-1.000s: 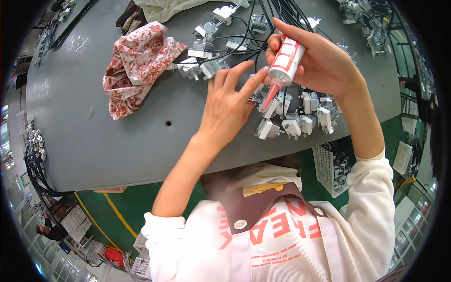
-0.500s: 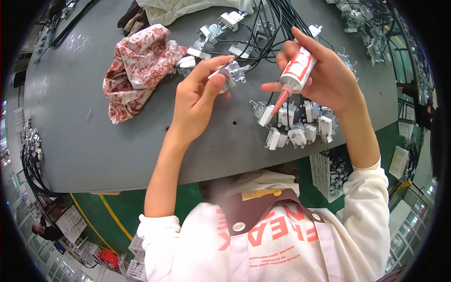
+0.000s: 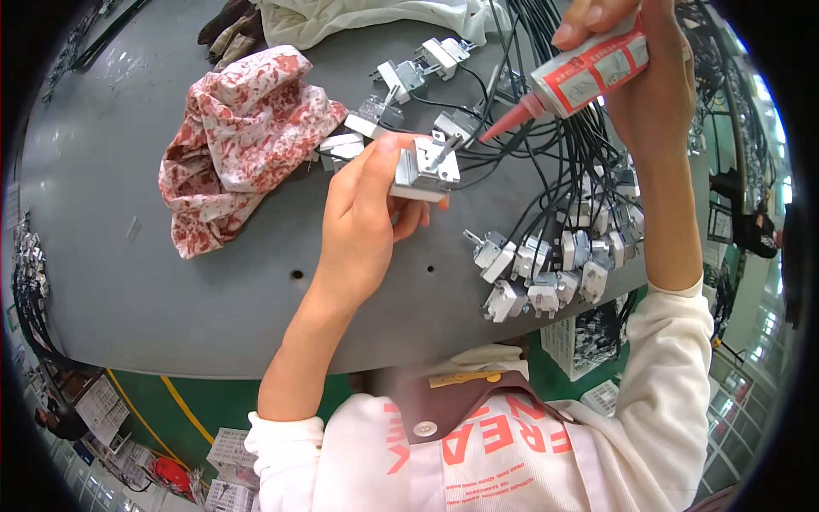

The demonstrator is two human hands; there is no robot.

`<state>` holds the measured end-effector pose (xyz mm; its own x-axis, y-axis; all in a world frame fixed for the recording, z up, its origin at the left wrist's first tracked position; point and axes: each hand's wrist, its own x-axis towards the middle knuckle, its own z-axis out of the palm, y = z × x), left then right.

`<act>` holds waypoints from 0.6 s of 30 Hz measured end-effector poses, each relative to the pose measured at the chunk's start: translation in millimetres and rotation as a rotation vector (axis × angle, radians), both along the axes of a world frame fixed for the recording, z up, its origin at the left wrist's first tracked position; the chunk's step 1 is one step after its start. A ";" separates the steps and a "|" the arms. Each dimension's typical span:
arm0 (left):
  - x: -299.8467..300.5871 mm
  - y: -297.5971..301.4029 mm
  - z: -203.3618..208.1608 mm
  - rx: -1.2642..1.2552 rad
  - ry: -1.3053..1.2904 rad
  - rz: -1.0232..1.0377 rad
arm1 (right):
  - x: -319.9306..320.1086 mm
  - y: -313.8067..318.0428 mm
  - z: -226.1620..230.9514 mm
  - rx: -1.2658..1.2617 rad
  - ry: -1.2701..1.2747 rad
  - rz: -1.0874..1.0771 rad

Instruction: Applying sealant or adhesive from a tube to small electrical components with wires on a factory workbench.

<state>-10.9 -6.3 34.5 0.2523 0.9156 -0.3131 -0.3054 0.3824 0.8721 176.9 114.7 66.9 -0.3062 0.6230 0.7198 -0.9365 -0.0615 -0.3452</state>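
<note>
My left hand (image 3: 363, 209) pinches a small white block with a metal bracket (image 3: 426, 171), its metal side turned up. In my right hand (image 3: 657, 102) is a white and red tube of glue or sealant (image 3: 593, 72), tilted so that its long pink nozzle (image 3: 512, 118) points down and left. The nozzle tip appears a short way up and right of the bracket's upright prong; whether they touch I cannot tell. Several similar blocks on black cables (image 3: 444, 58) lie beyond my left hand. More of them (image 3: 542, 273) sit in a cluster nearer me at the right.
A crumpled red-and-white patterned cloth (image 3: 243, 145) rests left of my hands on the grey table (image 3: 213, 316). Pale fabric (image 3: 367, 19) lies at the far edge. Black cables (image 3: 563, 141) run under the tube. Below the table's right edge stands a white crate (image 3: 563, 350) of metal parts.
My right hand has lifted the tube up and right, swinging its nozzle toward the held block. My left hand has turned the block, metal side up. The view has also shifted.
</note>
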 end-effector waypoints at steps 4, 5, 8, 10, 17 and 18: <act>-2.7 -0.5 -2.7 -0.023 -0.026 -0.009 | 1.2 -0.5 4.6 -0.020 0.040 0.093; -4.1 -1.5 -2.6 -0.025 -0.015 -0.001 | 6.2 -17.0 23.7 -0.005 -0.544 -0.369; -1.7 -0.8 -2.3 -0.022 -0.006 -0.009 | 10.9 -25.1 33.7 0.018 -1.138 -0.838; -1.3 -0.3 -2.1 -0.018 -0.001 -0.015 | 10.4 -24.2 33.8 0.022 -1.143 -0.831; -0.5 -1.3 -2.1 -0.047 -0.005 -0.007 | 7.3 -23.8 32.6 0.036 -1.156 -0.809; -0.7 -1.4 -2.4 -0.040 -0.009 -0.008 | 6.6 -23.8 32.8 0.039 -1.158 -0.806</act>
<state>-11.6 -7.7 32.1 0.2631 0.9001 -0.3473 -0.3101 0.4198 0.8530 183.5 90.8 99.7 -0.3018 0.8943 0.3303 0.1013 0.3746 -0.9217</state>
